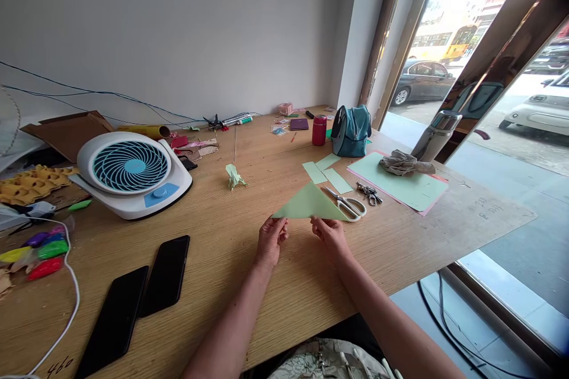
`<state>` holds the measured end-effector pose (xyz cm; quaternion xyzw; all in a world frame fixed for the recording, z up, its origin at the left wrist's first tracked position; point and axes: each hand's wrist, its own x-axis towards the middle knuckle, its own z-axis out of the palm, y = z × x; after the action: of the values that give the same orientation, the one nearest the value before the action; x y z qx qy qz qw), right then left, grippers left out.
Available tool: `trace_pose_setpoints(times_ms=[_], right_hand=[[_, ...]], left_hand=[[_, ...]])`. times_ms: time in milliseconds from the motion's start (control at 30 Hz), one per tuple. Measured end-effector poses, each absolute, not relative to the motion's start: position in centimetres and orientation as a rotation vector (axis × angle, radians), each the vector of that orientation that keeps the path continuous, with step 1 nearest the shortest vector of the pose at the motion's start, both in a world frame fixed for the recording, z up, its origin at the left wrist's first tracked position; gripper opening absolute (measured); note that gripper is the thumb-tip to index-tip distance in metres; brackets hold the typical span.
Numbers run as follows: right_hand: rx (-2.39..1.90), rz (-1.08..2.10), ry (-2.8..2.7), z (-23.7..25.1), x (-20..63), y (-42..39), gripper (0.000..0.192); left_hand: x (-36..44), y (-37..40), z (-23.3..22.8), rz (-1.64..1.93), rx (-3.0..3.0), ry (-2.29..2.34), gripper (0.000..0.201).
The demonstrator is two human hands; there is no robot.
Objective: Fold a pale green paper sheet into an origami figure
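A green sheet of paper (307,202), folded into a triangle, is held up just above the wooden table with its point facing away from me. My left hand (271,241) pinches its left corner between thumb and fingers. Along the lower edge, right of the middle, my right hand (329,237) grips the paper, also in a pinch. White-handled scissors (353,206) lie behind the paper's right corner, partly covered by it. Beyond the paper are several cut green paper strips (338,180). A small folded green paper figure (233,177) stands farther left on the table.
A white fan (133,169) and two black phones (165,275) occupy the left. Keys (370,193), stacked green sheets (391,180), a crumpled grey cloth (405,163), a red flask (319,130) and a blue bag (351,131) are at the right. The table edge (306,340) runs close to me.
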<state>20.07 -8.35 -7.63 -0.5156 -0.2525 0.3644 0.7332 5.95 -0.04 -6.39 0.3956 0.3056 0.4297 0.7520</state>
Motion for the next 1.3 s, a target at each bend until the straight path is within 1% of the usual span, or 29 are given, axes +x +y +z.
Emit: trace_pose_setpoints(times_ms=[333,667,900,1000,1033,1100,1167,1233,1300], right_hand=[[-1.105,0.807,-0.6,-6.8,19.6,-9.1,0.048],[-1.089,0.64,-0.613,-6.7,20.3,-9.8,0.034],[-1.192,0.616,-0.795,-6.3,20.8,-11.3,0.029],[-1.284,0.634,-1.016,-5.9,20.5,-14.0,0.022],[-1.355,0.591,-1.232,-5.8,20.3,-15.1,0.021],[-1.395,0.576,-1.646,-5.9,20.2,-16.8,0.028],[-1.375,0.557,-1.91,-6.1,20.6,-17.3,0.034],[-1.356,0.562,-1.996,-6.4,21.8,-15.9,0.037],[-1.329,0.572,-1.959,-6.4,23.5,-13.0,0.035]], left_hand=[[5.7,0.7,-6.5,1.037,0.82,0.669,0.027],[4.7,2.0,-6.4,1.141,0.775,0.666,0.023],[4.2,2.8,-6.4,1.09,0.632,0.639,0.025],[3.9,3.5,-6.6,1.067,0.587,0.636,0.019],[3.8,3.8,-6.7,1.067,0.575,0.636,0.017],[3.5,4.3,-6.7,1.07,0.56,0.636,0.015],[3.2,4.7,-6.7,1.07,0.556,0.634,0.016],[3.0,4.8,-6.6,1.063,0.558,0.634,0.017],[2.9,4.6,-6.5,1.052,0.56,0.635,0.017]])
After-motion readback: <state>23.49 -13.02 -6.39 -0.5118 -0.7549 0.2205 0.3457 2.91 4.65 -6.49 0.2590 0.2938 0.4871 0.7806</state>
